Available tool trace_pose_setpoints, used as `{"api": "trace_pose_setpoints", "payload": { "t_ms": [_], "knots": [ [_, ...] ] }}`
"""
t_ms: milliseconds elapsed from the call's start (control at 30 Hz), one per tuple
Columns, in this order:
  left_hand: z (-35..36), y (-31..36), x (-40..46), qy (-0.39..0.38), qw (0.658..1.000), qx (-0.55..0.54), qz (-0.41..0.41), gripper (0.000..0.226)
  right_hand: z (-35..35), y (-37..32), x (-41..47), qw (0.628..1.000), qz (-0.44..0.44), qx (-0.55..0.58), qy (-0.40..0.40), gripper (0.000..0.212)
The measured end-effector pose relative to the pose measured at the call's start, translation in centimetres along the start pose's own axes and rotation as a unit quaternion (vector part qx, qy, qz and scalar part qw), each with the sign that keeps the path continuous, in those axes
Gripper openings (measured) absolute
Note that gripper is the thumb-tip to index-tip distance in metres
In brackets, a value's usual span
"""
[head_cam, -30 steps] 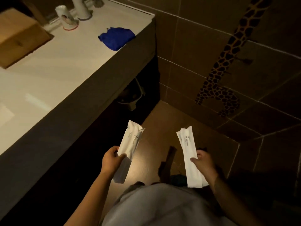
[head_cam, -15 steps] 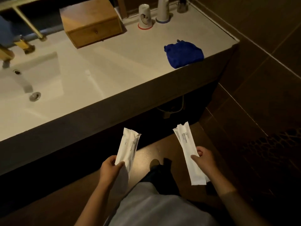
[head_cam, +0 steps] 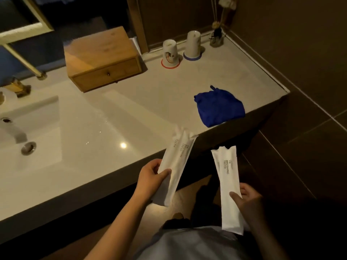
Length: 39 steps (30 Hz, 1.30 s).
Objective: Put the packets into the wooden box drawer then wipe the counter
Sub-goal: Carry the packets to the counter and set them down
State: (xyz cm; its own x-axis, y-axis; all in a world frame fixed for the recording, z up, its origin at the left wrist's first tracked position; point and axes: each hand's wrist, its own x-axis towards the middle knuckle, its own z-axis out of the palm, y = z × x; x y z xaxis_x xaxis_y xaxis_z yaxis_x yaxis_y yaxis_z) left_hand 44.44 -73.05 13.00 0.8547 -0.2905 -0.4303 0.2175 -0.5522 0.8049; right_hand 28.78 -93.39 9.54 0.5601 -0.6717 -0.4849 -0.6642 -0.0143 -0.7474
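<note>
Holding packets: my left hand (head_cam: 150, 180) fingers clamp one packet (head_cam: 175, 162), my right hand (head_cam: 247, 200) another packet (head_cam: 228, 186). Beyond my fingers, the wooden box (head_cam: 101, 58) drawer (head_cam: 107, 74) sits closed on the table (head_cam: 131, 109); with both hands full, opening it risks dropping one.

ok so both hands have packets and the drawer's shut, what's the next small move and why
Probably free one hand first: pass the packet in the right hand over to the left hand, which already grips the other packets. The drawer of the wooden box is closed, and its small knob needs a free hand to pull.
</note>
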Motion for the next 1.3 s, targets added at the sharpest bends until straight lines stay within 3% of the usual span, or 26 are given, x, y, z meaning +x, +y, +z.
{"api": "trace_pose_setpoints", "payload": {
  "t_ms": [100, 233, 400, 567, 733, 833, 1100, 1167, 1300],
  "knots": [
    [-0.2, 2.7, 2.2, 0.016, 0.999, -0.039, 0.009, 0.016, -0.4, -4.8, 1.8, 0.998, -0.050, 0.049, -0.012, 0.025],
    [-0.7, 4.7, 4.9, 0.069, 0.995, -0.072, 0.004, 0.019, 0.6, -11.5, 6.2, 0.984, -0.116, 0.102, -0.086, 0.025],
    [-1.4, 6.2, 7.2, 0.138, 0.986, -0.091, -0.031, 0.019, 3.1, -20.1, 12.4, 0.962, -0.184, 0.065, -0.192, 0.027],
    [-2.2, 6.4, 8.6, 0.209, 0.963, -0.151, -0.076, 0.013, 6.4, -26.1, 16.8, 0.947, -0.226, 0.001, -0.227, 0.018],
    [-3.4, 7.5, 10.5, 0.260, 0.933, -0.233, -0.091, 0.012, 8.9, -28.5, 18.7, 0.949, -0.223, -0.007, -0.221, 0.024],
    [-4.7, 8.7, 12.6, 0.265, 0.932, -0.235, -0.083, 0.011, 10.1, -28.8, 19.0, 0.957, -0.197, 0.004, -0.210, 0.025],
    [-4.6, 12.6, 20.3, 0.167, 0.964, -0.188, -0.088, 0.012, 11.3, -26.7, 21.3, 0.982, -0.133, -0.057, -0.124, 0.015],
    [-3.9, 12.7, 22.3, 0.152, 0.969, -0.164, -0.102, 0.010, 11.3, -26.6, 21.8, 0.985, -0.119, -0.051, -0.112, 0.024],
    [-2.4, 12.6, 24.8, 0.140, 0.986, -0.064, -0.069, 0.007, 11.5, -26.7, 22.5, 0.987, -0.124, -0.063, -0.080, 0.064]
  ]
}}
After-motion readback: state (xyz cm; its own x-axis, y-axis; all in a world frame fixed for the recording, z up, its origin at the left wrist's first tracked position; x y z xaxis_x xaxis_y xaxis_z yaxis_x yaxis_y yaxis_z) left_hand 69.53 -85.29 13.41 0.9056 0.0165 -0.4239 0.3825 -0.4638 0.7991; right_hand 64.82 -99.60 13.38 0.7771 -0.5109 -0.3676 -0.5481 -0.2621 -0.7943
